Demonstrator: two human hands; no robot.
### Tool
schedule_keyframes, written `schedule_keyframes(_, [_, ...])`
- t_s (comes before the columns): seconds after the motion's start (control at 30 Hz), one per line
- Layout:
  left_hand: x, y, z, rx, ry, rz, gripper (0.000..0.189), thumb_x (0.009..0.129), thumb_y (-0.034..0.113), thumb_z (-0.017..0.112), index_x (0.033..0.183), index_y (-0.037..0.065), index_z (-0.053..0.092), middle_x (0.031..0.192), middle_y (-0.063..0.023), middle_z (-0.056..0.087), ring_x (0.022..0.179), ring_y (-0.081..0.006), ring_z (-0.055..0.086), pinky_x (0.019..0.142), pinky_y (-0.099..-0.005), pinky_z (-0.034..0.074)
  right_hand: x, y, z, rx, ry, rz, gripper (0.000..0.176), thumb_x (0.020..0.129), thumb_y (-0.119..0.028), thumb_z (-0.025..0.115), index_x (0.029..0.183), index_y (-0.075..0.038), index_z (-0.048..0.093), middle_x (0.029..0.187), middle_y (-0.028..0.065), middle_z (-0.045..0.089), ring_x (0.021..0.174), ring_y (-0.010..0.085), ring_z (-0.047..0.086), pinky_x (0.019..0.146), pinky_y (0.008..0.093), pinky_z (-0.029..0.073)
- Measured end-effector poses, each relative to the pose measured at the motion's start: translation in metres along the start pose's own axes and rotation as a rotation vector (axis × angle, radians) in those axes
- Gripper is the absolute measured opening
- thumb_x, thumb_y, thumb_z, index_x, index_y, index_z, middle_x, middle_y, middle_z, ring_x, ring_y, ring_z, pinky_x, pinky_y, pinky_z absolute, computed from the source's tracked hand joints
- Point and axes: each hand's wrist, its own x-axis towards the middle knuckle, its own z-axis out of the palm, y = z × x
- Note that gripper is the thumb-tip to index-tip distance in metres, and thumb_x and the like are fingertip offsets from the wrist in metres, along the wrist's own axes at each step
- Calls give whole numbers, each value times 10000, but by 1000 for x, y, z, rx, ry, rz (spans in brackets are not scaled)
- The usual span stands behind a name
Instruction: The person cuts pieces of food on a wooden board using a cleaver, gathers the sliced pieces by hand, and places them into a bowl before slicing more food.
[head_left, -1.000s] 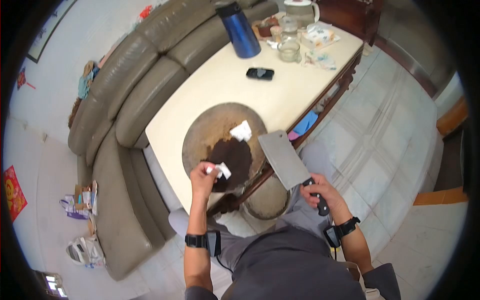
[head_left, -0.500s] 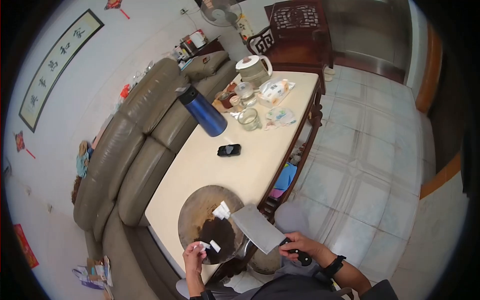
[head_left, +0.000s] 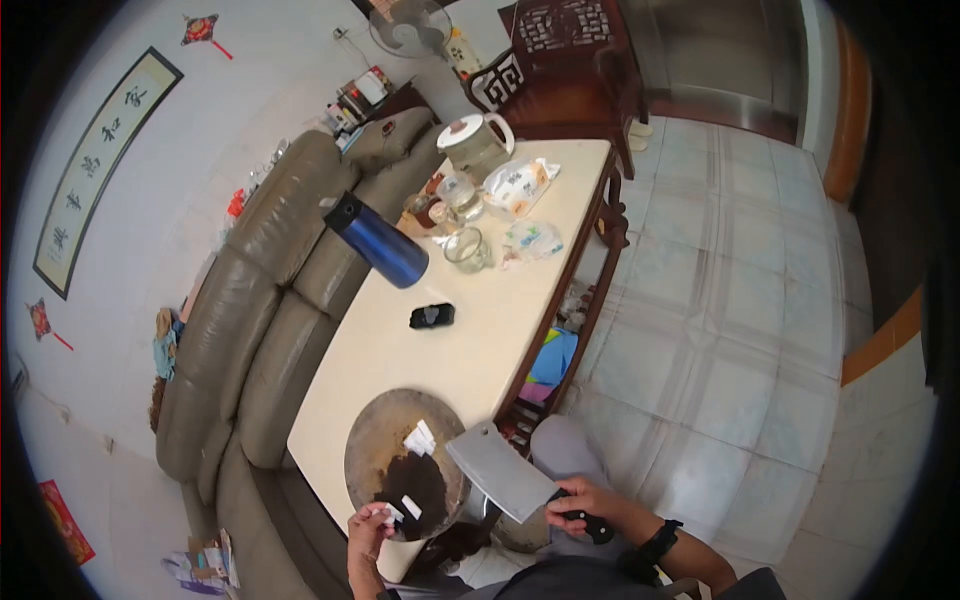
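Observation:
My right hand [head_left: 585, 502] grips the black handle of a cleaver [head_left: 502, 472], whose broad blade is held off the right edge of a round wooden chopping board [head_left: 375, 432]. At the board's near left edge, my left hand [head_left: 370, 527] pinches a small white piece [head_left: 391, 512] between fingertips. Just right of those fingers lies a loose white strip [head_left: 412, 507] on the dark, stained middle of the board. Farther back on it sits a small cluster of white strips [head_left: 420, 438]. What the white stuff is, I cannot make out.
The board stands on a cream-topped table [head_left: 400, 365]. Beyond it are a black phone-like device [head_left: 432, 316], a blue flask [head_left: 378, 243], a glass [head_left: 467, 250], a kettle [head_left: 474, 143] and a tissue pack [head_left: 522, 187]. A sofa [head_left: 270, 340] runs along the left.
The view has shifted, so the table and board appear farther left and lower. Both hands keep their holds, and the cleaver remains beside the board.

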Motion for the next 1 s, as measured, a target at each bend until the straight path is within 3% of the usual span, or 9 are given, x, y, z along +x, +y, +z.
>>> schedule_keyframes(0.17, [-15,14,2,234,-35,22,142,846,-7,634,974,38,676,821,-37,661,671,-133,613,594,-261,516,-4,-4,-4,-164,102,3,174,921,-190,611,877,-28,565,734,38,601,501,66,514,459,234,419])
schedule_keyframes(0.43, [-20,12,18,296,-84,26,66,862,63,700,926,52,698,740,0,660,590,-46,569,517,-184,461,4,-6,23,-39,158,-61,174,909,-140,602,996,-5,537,688,63,548,437,75,437,398,246,385])
schedule_keyframes(1.0, [-14,0,44,168,128,121,70,801,15,704,813,-8,639,644,-46,614,497,-99,581,438,-227,487,18,4,31,-125,262,-11,267,906,-143,622,1105,2,518,715,89,542,402,68,412,366,230,375])
